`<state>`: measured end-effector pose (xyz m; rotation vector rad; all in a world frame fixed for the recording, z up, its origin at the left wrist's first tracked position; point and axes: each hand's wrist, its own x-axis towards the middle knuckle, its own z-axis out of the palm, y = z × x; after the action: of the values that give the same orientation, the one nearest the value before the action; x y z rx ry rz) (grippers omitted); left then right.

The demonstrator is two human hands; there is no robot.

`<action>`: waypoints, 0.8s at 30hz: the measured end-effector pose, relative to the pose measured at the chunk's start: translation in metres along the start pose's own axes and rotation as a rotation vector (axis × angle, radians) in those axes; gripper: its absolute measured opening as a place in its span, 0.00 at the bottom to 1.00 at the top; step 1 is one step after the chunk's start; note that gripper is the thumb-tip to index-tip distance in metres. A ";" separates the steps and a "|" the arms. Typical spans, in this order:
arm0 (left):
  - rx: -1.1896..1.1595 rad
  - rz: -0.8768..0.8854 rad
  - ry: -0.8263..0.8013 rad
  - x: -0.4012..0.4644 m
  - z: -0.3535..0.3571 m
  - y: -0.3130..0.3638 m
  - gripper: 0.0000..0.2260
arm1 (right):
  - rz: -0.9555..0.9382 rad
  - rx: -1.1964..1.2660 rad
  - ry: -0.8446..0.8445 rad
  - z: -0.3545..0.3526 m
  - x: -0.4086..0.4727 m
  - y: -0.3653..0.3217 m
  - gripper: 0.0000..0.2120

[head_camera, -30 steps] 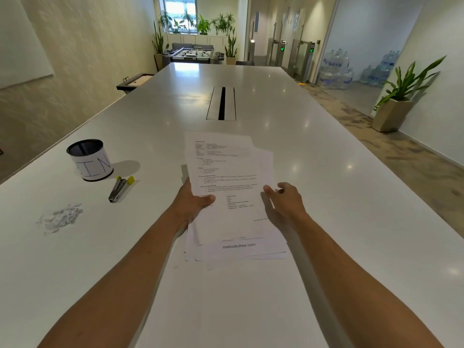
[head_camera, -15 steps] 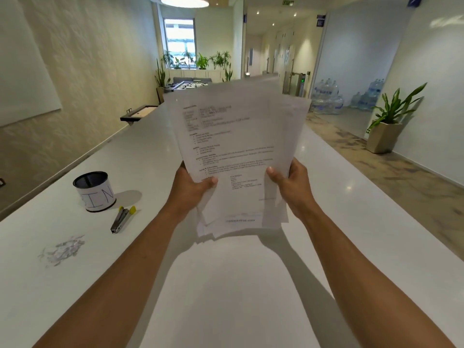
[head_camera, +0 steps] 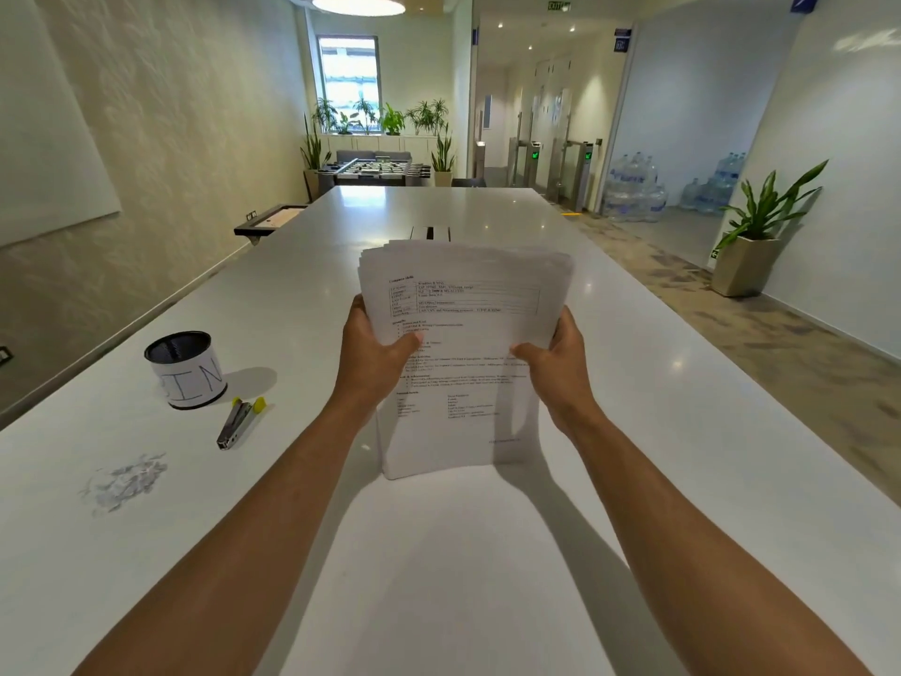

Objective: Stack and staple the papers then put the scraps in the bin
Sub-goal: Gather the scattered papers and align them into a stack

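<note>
Both my hands grip the stack of papers [head_camera: 463, 353], one on each side edge. Left hand [head_camera: 373, 356] clamps the left edge, thumb across the printed face, fingers behind. Right hand [head_camera: 556, 363] does the same on the right edge, thumb on the front. Stack stands roughly upright, bottom edge down on the white table [head_camera: 682, 431] or just above it; can't tell if it touches. Top edges of the sheets are fanned, not flush.

Left of my left hand, well apart: a small black can [head_camera: 186, 370] wrapped in white paper with "BIN" handwritten on it, upright, open top. Just beside it on the near side lies the stapler [head_camera: 238, 422], metal body with yellow ends, flat on the table, apart from the can. Nearer to me and further left, a loose pile of paper scraps [head_camera: 124, 483] on the table surface, apart from the stapler.

Nothing sits between my hands and those items. Beyond the stack, a cable slot [head_camera: 429, 232] is set in the table, mostly blocked by the top of the sheets.

Off to my right, a potted plant [head_camera: 753, 236] on the floor by the wall, and water bottles [head_camera: 634, 192] stacked behind glass.

Hidden: my fingers behind the stack, the back sheets, the inside of the can. Print on the top sheet is too small to read. Sheet count not countable. Both forearms run out of the bottom of the view.
</note>
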<state>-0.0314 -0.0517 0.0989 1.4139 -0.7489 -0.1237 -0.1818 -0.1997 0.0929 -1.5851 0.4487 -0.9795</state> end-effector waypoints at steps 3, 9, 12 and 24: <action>0.020 0.035 0.023 0.002 0.002 0.009 0.22 | -0.038 -0.007 0.020 0.000 0.000 -0.007 0.24; 0.062 0.132 0.065 -0.003 0.005 0.015 0.26 | -0.114 -0.143 0.048 -0.006 0.000 -0.012 0.28; 0.025 0.155 0.075 -0.009 0.001 0.011 0.33 | -0.107 -0.150 0.036 -0.010 -0.006 -0.005 0.34; 0.157 0.290 0.081 -0.010 0.003 0.026 0.46 | -0.259 -0.191 0.099 -0.007 -0.003 -0.008 0.48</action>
<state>-0.0493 -0.0443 0.1187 1.4328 -0.9030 0.2212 -0.1909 -0.2000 0.0997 -1.8040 0.4219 -1.2459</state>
